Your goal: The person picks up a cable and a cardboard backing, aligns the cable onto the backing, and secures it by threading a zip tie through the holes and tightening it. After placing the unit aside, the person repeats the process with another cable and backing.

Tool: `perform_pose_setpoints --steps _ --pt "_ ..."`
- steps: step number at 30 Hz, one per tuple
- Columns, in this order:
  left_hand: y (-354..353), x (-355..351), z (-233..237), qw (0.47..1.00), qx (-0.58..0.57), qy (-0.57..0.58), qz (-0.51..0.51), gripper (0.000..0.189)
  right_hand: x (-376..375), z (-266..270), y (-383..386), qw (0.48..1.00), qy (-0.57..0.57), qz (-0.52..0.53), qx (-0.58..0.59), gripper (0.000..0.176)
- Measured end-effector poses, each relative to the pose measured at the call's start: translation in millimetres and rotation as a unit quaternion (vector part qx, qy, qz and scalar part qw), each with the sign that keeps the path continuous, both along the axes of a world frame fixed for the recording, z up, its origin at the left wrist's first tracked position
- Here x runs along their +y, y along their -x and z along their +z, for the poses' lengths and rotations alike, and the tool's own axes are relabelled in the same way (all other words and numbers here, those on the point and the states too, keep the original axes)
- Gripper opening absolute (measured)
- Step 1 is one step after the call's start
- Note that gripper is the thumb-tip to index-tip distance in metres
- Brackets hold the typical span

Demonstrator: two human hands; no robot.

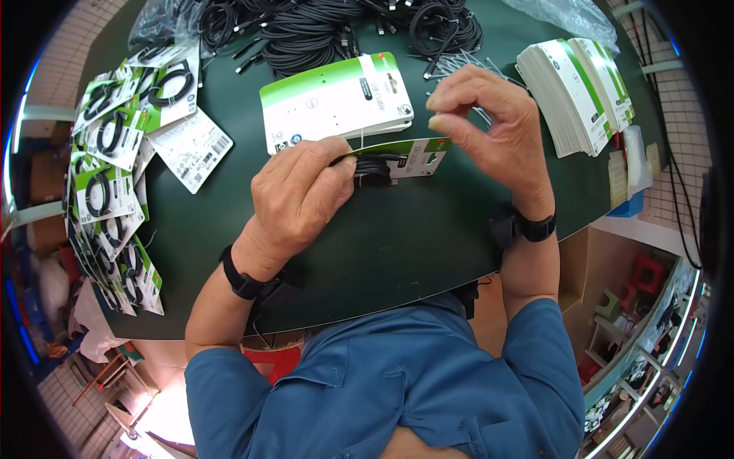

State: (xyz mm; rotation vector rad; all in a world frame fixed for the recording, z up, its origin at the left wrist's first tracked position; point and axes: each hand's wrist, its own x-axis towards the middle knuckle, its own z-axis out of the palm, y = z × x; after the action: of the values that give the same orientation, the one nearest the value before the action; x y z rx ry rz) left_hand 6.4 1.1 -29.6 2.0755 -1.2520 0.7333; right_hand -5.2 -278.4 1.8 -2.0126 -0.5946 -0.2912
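My left hand [297, 190] is closed on a green-and-white packaging card [419, 162], held on edge above the table. A coiled black USB cable [372, 171] lies against the side of the card facing me, partly covered by my fingers. A thin white tie [362, 138] sticks out past the card's far side. Just right of the card, my right hand [501, 131] hovers with thumb and forefinger curved and a small gap between their tips; nothing shows in it. Behind the held card sits a stack of similar cards [321, 103].
Finished-looking cards with cables [115, 141] pile up at the left edge. Bundles of black cables [310, 34] fill the far side, with loose white ties [466, 65] beside them. More card stacks [562, 99] stand at right on the dark green table [367, 252].
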Motion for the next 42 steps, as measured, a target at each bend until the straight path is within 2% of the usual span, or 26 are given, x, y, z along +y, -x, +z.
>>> perform_pose_setpoints --steps 4,8,11,15,20,23,27,32,35,40,42 --pt "2 1 5 1.000 0.013 -0.011 0.000 0.027 -32 6 -1 0.990 0.012 -0.137 0.013 0.014" --pt "1 -3 1 1.000 -0.022 0.008 0.002 0.025 -50 3 0 0.960 0.128 -0.232 0.087 0.010" --pt "3 -3 3 1.000 -0.019 0.007 0.011 0.025 -54 -8 -3 0.922 0.273 -0.206 0.179 0.015" --pt "4 -2 3 1.000 -0.012 0.003 0.011 0.025 -51 -11 -7 0.883 0.331 -0.216 0.254 0.016" --pt "3 -2 4 1.000 -0.020 0.001 0.016 0.025 -42 -29 -13 0.902 0.329 -0.175 0.216 0.017" --pt "4 -1 4 1.000 -0.012 0.006 -0.001 0.024 -23 -28 -7 0.895 0.397 -0.131 0.154 0.018" --pt "6 1 3 1.000 -0.011 0.003 -0.012 0.022 -27 -31 -8 0.933 0.313 -0.144 0.102 0.019" --pt "12 -6 11 0.999 -0.005 -0.007 -0.048 0.020 -35 -12 -9 0.961 0.197 -0.161 0.112 0.018" --pt "15 -11 12 0.998 -0.002 -0.009 -0.068 0.019 -30 -10 -8 0.963 0.019 -0.145 0.228 0.017" --pt "14 -23 14 0.996 -0.018 -0.010 -0.084 0.016 -27 -10 -10 0.969 0.038 -0.129 0.205 0.018" --pt "11 -30 16 0.995 -0.024 -0.016 -0.099 0.015 -23 -5 -9 0.962 0.030 -0.142 0.231 0.019"
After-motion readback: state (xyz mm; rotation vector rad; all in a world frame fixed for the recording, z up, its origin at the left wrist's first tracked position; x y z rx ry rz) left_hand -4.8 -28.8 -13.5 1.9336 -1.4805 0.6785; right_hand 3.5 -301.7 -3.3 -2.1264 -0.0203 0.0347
